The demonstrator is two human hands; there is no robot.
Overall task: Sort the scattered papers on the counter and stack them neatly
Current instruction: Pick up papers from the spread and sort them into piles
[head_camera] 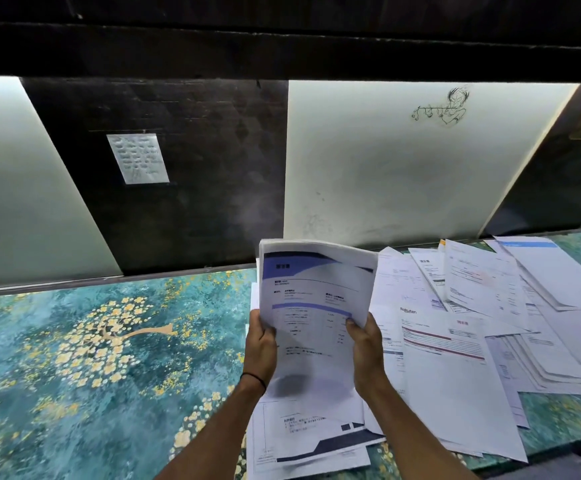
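Observation:
I hold a bundle of white papers [311,306] upright above the counter, its top sheet printed with a blue and purple header. My left hand [260,344] grips its left edge, thumb on the front. My right hand [365,348] grips the right edge the same way. Many loose printed sheets [462,341] lie overlapping on the counter to the right, one with a red-lined form. More sheets with a dark blue band [317,441] lie under my wrists.
The counter [91,358] has a teal surface with a gold flower tree pattern, bare of papers on its left half. A handwritten note [138,158] hangs on the dark wall panel behind. White panels flank it, one with an ink sketch [445,105].

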